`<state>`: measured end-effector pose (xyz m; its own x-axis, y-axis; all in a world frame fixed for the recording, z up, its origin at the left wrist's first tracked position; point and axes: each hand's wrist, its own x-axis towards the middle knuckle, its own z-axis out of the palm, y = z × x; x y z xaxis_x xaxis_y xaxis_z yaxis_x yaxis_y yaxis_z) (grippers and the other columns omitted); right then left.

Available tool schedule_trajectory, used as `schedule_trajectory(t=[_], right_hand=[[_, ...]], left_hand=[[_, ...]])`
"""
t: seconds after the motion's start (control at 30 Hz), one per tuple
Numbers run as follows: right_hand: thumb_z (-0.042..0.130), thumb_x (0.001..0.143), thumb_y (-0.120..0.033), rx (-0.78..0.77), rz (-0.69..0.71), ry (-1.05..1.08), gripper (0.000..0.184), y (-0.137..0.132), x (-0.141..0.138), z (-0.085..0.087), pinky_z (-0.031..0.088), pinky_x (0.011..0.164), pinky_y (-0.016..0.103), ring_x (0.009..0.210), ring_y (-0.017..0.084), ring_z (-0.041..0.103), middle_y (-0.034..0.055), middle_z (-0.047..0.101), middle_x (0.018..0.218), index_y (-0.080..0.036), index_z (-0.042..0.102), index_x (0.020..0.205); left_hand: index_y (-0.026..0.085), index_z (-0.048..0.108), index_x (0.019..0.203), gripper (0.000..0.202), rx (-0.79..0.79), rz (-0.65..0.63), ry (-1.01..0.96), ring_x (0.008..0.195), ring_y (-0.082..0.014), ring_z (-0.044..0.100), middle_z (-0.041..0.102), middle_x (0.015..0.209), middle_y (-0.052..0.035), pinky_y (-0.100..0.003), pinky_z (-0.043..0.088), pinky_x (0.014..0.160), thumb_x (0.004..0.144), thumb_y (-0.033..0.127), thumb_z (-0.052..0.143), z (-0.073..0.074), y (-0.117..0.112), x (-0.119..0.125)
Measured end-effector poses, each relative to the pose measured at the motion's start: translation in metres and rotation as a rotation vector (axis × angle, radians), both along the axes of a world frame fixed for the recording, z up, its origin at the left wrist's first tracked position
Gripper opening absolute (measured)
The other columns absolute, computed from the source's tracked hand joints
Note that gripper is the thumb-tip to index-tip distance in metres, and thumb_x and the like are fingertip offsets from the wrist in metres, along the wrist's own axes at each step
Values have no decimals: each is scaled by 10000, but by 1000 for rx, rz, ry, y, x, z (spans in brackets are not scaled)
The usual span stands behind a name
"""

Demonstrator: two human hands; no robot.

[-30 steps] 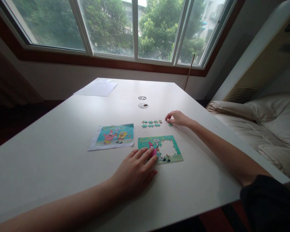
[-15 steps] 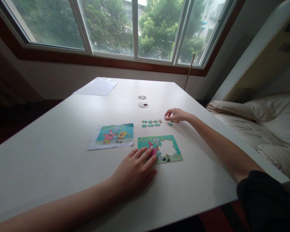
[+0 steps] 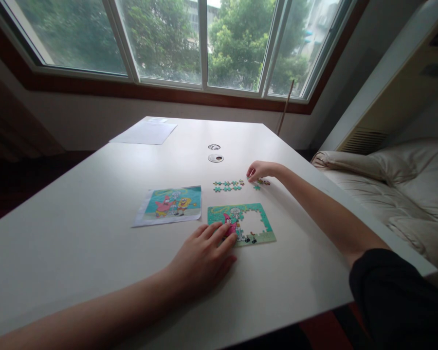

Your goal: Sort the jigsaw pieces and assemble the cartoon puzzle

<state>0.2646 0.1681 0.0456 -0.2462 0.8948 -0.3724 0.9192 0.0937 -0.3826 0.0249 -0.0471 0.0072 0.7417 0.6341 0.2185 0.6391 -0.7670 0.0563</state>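
Observation:
A jigsaw puzzle (image 3: 266, 214) with a jagged gap right of its middle lies flat on the white table. My left hand (image 3: 206, 248) rests on its lower left part, fingers stretched out over a pink figure. Beyond the puzzle, my right hand (image 3: 261, 170) is lowered to the table, thumb and fingertips pinched on a small puzzle piece (image 3: 248, 179) that is mostly hidden. Left of those fingers, loose puzzle pieces (image 3: 227, 183) lie in two rows. A green puzzle piece (image 3: 257, 187) and some darker puzzle pieces (image 3: 266, 183) lie just under and right of the hand.
Left of the puzzle lies a printed reference picture (image 3: 173, 203) of cartoon figures. Two round items (image 3: 214, 147) sit farther back on the table (image 3: 95, 209). White paper sheets (image 3: 146, 132) lie at the far left corner. A pale sofa (image 3: 394, 180) stands to the right.
My right hand has shifted slightly left, its fingers bunched closer together, and more of the darker pieces shows beside it. My left hand and the puzzle stay put.

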Motion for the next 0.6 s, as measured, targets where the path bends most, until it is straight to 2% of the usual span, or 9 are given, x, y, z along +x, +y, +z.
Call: schedule_trajectory(t=[0.27, 0.4, 0.5, 0.6], right_hand=[[676, 640, -127, 72, -33, 80, 191, -13, -1, -1, 430, 516, 182, 608, 108, 575, 52, 682, 749, -107, 686, 829], [660, 666, -146, 134, -23, 134, 178, -20, 3, 1, 423, 504, 178, 623, 102, 572, 73, 674, 799, -97, 664, 838], [644, 700, -180, 159, -22, 290, 228, -37, 7, 3, 445, 529, 184, 625, 94, 570, 78, 666, 807, -99, 638, 913], [650, 707, -232, 72, -1, 532, 291, -65, 10, 7, 470, 565, 205, 634, 93, 576, 62, 664, 786, -120, 633, 975]], left_hand=[[187, 482, 1203, 351, 5, -2, -5, 1121, -281, 457, 503, 1255, -109, -438, 396, 903, 876, 306, 438, 2, 0, 0], [185, 477, 1206, 354, -8, -2, -6, 1127, -281, 450, 504, 1252, -107, -443, 393, 907, 875, 306, 439, 2, -1, 0], [186, 473, 1207, 355, -10, -2, -10, 1129, -280, 448, 500, 1254, -105, -441, 395, 906, 876, 311, 439, 1, -1, 1], [184, 476, 1202, 349, -11, -1, -14, 1131, -281, 445, 495, 1259, -106, -443, 393, 909, 881, 311, 430, 0, -1, 1]])
